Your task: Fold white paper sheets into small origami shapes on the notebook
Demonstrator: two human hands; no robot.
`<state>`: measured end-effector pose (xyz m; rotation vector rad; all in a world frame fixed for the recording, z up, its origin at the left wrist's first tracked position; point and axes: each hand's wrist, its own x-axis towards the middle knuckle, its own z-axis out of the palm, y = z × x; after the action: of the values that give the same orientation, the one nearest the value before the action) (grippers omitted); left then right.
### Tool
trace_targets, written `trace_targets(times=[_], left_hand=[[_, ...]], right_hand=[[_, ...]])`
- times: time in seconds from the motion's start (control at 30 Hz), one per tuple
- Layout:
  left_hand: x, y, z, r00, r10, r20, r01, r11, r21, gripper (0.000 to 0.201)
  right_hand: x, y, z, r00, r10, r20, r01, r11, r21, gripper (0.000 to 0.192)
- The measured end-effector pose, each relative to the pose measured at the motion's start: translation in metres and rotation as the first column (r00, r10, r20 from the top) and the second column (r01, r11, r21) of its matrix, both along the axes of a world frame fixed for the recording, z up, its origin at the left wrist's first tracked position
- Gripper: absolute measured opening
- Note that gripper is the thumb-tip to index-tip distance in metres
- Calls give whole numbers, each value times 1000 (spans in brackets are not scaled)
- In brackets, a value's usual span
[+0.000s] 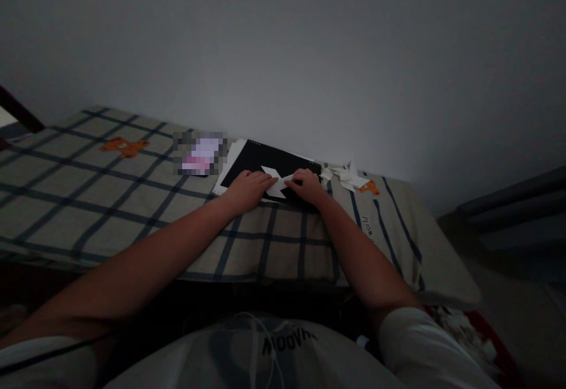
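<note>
I've got both hands down on a white folded paper piece (276,184), which sits on a black board (269,168) lying on the checked bed cover (132,200), close to the wall. Left hand (247,190) lies flat-ish w/ fingers pressing the paper's left part; right hand (306,184) is curled, fingertips pinching or pressing the right flap — light's too dim to tell which. Neither lifts the paper; it lies against the board. I judge this is mid-fold: creasing a pointed shape, maybe halfway thru. Next move prob. needs the left hand pinning steady while the right runs along the crease w/o shifting the piece. A pile of finished-looking white paper bits (349,175) sits just right of the board, apart from my hands. A blurred pink-white item (200,153) lies left of the board.
</note>
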<state>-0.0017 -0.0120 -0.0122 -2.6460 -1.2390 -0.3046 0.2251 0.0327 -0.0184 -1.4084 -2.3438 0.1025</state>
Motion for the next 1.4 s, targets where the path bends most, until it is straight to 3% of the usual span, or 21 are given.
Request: trace_targets(times=[0.33,0.4,0.57,0.8,1.0,1.4], left_hand=[[-1,0,1,1000,-14,-12,13,1000,-11,46],[-1,0,1,1000,-12,-15,11,1000,-19,46],[-1,0,1,1000,-19,-18,19,1000,-4,45],[0,-1,3,1000,-12,-28,12,1000,-17,43],[1,-1,4,999,-15,-45,15,1000,10,40],[0,-2,4,999,-17,-28,17,1000,23,40]], right_hand=[[-7,-2,1,992,-125,-23,125,991,36,21],[-5,-3,4,997,-72,-20,74,994,76,17],[0,-5,12,955,251,155,-270,956,116,18],[-4,-11,21,895,317,315,-353,933,65,24],[-17,-16,21,867,258,427,-329,939,101,32],[-17,-24,31,876,180,448,-260,958,122,29]])
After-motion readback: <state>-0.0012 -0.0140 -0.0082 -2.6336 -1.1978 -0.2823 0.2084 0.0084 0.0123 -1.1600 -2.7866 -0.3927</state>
